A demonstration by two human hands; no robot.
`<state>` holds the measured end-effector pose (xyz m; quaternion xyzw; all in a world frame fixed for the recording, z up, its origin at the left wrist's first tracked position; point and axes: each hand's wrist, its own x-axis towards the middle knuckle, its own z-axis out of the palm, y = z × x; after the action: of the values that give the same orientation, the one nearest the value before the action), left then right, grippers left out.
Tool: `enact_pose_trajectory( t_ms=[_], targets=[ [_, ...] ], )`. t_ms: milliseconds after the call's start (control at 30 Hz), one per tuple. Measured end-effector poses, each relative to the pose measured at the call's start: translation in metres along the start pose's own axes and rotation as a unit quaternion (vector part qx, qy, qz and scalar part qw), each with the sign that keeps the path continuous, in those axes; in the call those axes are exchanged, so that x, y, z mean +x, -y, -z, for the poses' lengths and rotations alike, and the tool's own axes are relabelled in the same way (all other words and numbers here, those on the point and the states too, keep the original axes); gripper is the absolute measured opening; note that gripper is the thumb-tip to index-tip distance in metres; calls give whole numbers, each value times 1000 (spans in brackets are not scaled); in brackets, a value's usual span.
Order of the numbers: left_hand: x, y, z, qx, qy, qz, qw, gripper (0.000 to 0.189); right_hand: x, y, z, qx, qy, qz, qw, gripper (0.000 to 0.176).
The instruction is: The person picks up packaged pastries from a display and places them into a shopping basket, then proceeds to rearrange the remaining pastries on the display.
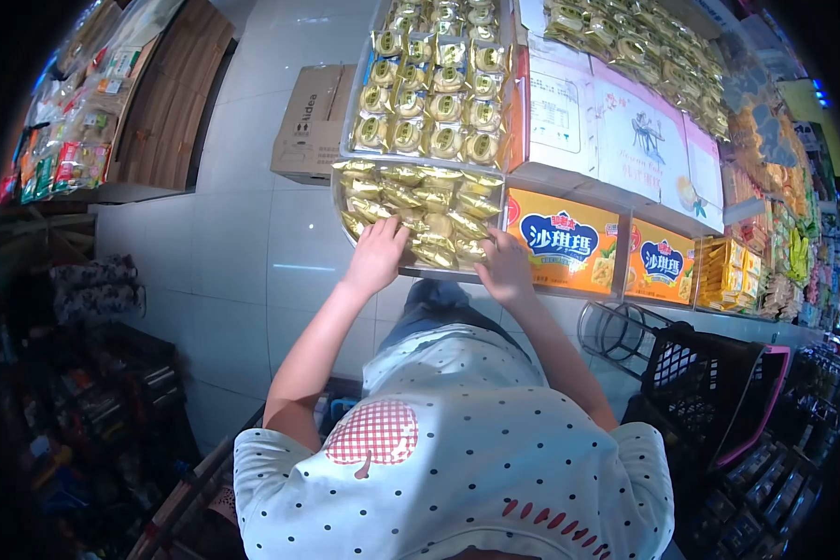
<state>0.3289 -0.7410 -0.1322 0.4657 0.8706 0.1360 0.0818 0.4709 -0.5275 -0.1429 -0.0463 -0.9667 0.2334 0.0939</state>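
Head view | left hand (pixel 376 254) flat, fingers apart, on gold-wrapped snack packets (pixel 429 201) in clear bin (pixel 439 273) | right hand (pixel 506 266) curled at bin's right front corner, grip unclear

Packets (pixel 420 207) lie in the tray (pixel 338 207); boxes (pixel 562 245) stand just right, apparently touching it.

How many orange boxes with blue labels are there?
2. One orange box sits right of the right hand; the other orange box is beside it, further right. More may be hidden.
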Motion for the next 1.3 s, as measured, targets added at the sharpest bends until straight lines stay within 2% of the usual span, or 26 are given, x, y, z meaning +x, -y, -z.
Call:
enact_pose_trajectory(
  t_ms=[67,100,200,267,500,567,700,900,1000,1067,1100,1167,1300],
  targets=[
    [1,-1,-1,5,-16,-4,1000,35,4,3,-3,-48,58,-55,996,35],
    [3,-2,-1,4,-17,-5,1000,35,5,4,-4,-50,58,-56,995,35],
    [7,-3,3,22,-17,-21,999,34,10,7,-6,-82,33,-41,995,33],
    [8,-4,7,26,14,-29,999,34,14,8,-6,-84,3,7,996,30],
    [0,-4,9,60,26,-30,997,37,16,10,-7,-63,-4,10,998,31],
    [-4,-8,6,43,-19,-58,997,41,15,14,-6,-57,-23,31,998,32],
    [5,-14,-7,21,-54,-93,994,43,19,24,-9,-35,-8,59,998,33],
    [25,-17,-20,27,-44,-87,995,38,27,19,-12,-52,-42,53,996,30],
    [24,-23,-22,44,-50,-72,995,34,36,15,-15,-33,-61,61,996,21],
    [23,-26,-32,44,-73,-63,994,32,45,13,-18,-51,-57,123,989,14],
    [21,-27,-37,44,-97,-53,993,31,50,14,-20,-51,-57,123,989,14],
    [15,-31,-40,47,-96,-44,993,29,58,16,-24,-103,42,105,988,11],
    [1,-35,-38,22,-121,-11,992,26,66,18,-31,-127,97,95,982,12]
  ],
)
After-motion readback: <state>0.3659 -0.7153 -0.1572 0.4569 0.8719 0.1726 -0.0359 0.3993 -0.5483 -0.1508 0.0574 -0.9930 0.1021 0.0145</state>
